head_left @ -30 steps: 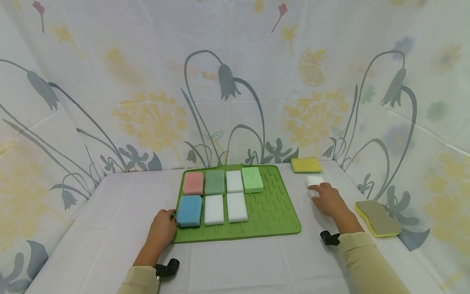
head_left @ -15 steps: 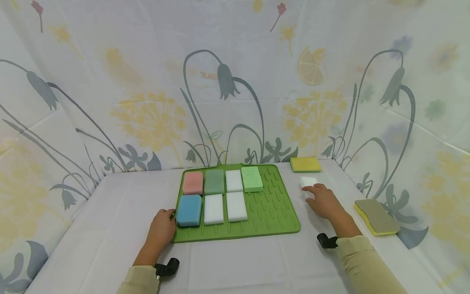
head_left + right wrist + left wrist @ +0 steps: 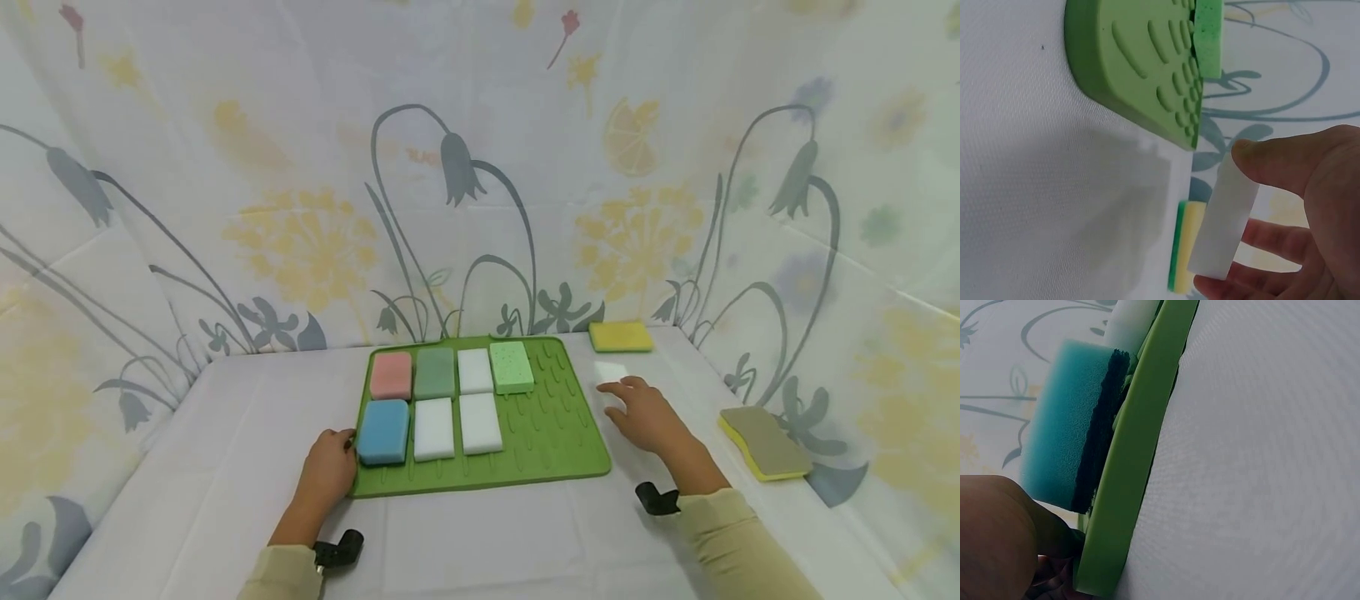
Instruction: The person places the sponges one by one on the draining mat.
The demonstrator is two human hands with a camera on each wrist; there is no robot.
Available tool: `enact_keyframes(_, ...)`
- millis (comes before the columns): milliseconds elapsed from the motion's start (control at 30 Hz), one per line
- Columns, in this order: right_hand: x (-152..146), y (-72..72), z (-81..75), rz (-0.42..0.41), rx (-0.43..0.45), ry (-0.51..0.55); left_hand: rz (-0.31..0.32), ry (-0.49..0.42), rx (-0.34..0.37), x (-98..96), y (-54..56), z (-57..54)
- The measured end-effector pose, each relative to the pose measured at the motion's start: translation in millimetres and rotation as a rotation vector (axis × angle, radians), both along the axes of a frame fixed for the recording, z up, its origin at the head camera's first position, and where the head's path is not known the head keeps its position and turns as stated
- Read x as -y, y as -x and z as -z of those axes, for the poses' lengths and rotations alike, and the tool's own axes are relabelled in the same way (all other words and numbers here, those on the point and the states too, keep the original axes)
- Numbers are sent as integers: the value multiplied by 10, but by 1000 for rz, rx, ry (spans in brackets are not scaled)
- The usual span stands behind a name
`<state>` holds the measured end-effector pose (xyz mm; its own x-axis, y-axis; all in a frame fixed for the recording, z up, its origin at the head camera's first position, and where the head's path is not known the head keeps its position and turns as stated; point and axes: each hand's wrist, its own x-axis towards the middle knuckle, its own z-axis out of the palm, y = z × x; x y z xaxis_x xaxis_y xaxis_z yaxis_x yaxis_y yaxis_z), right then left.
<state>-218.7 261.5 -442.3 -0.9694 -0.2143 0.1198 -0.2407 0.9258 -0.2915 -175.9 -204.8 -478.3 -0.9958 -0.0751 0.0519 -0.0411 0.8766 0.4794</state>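
My right hand [image 3: 648,418] pinches a white sponge block [image 3: 1225,219] between thumb and fingertips. In the right wrist view the block is tilted and held above the cloth, right of the green ridged mat [image 3: 555,437]. My left hand [image 3: 324,468] grips the mat's left edge, thumb at the rim and the other fingers partly hidden. Right beside it sits a blue sponge [image 3: 385,432] with a dark scouring layer. Two white sponges [image 3: 481,423] continue that front row. Behind them stand a pink sponge [image 3: 391,375], a dark green one [image 3: 434,372], a white one [image 3: 475,370] and a speckled light green one [image 3: 512,367].
A yellow sponge [image 3: 620,336] with a green underside lies at the back, right of the mat. Farther right is a wavy grey-topped yellow sponge [image 3: 767,442]. White cloth [image 3: 465,542] covers the table, and a patterned curtain [image 3: 315,167] rises behind it.
My right hand has carried the white sponge block leftward, closer to the mat. The left hand stays at the mat's edge, and the sponges on the mat have kept their places.
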Motion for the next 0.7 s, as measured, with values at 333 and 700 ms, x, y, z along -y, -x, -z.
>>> enact_keyframes(333,138,-114,-19,-30,-16,17,1,7,-3,17,-29,11)
enact_keyframes(700,293,-164,-33,-60,24,-2,13,13,-17,20,-10,16)
